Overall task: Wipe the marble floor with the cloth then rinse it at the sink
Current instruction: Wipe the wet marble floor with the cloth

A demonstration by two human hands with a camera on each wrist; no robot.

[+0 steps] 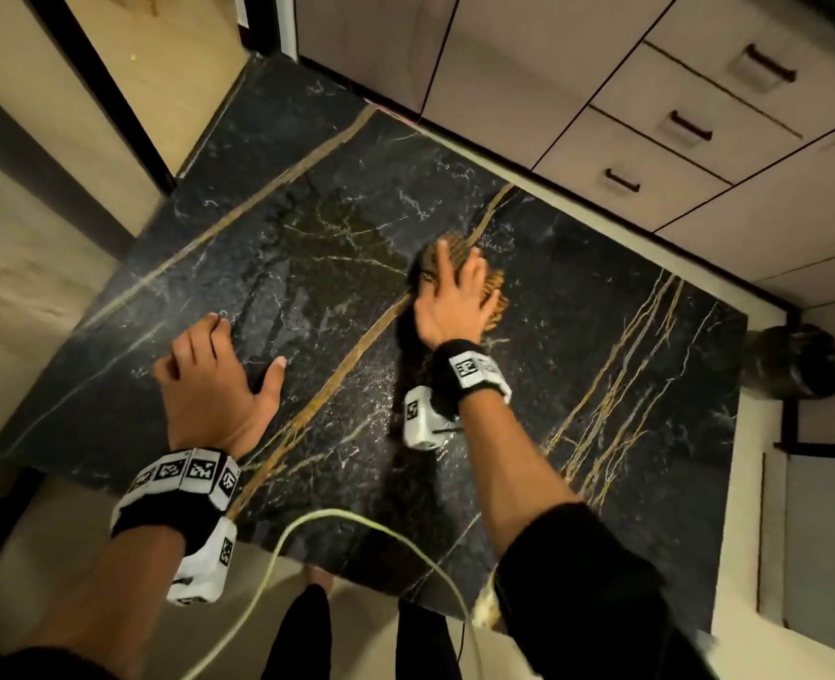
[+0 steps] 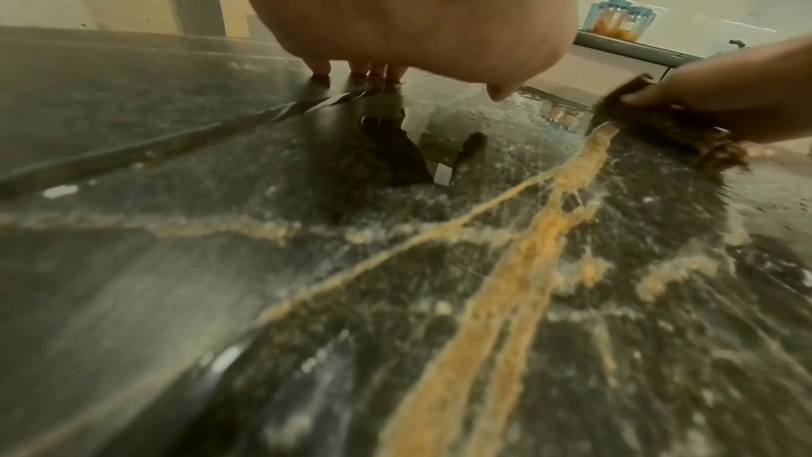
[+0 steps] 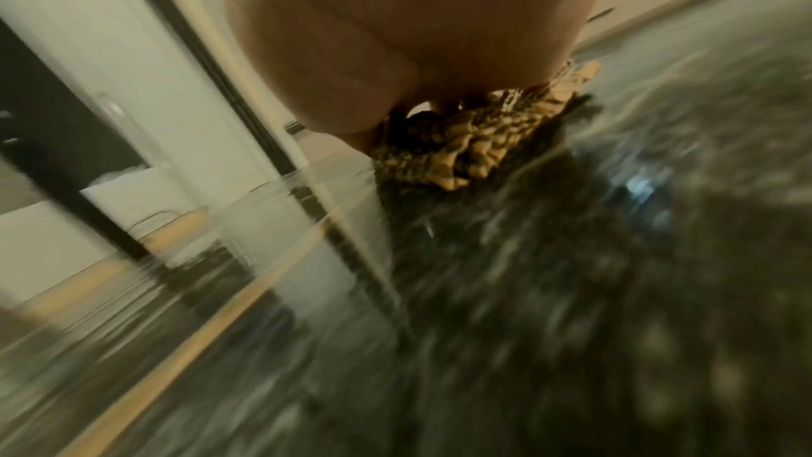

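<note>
The black marble floor (image 1: 307,287) with gold veins lies under both hands; it looks wet and streaked near the middle. My right hand (image 1: 454,296) lies flat with spread fingers on a ribbed orange-brown cloth (image 1: 497,292) and presses it onto the marble. The left wrist view shows that cloth (image 2: 659,124) under the right hand (image 2: 725,92), at the end of a gold vein. In the blurred right wrist view the bunched cloth (image 3: 461,148) sticks out below the palm (image 3: 395,30). My left hand (image 1: 214,370) rests on the marble to the left, fingers spread, holding nothing.
Pale cabinet drawers (image 1: 650,115) with dark handles run along the far right edge. A dark round bin (image 1: 798,360) stands at the right. A pale cable (image 1: 356,522) loops near my legs. Beige floor (image 1: 37,287) borders the marble on the left. Jars (image 2: 619,19) stand on a shelf.
</note>
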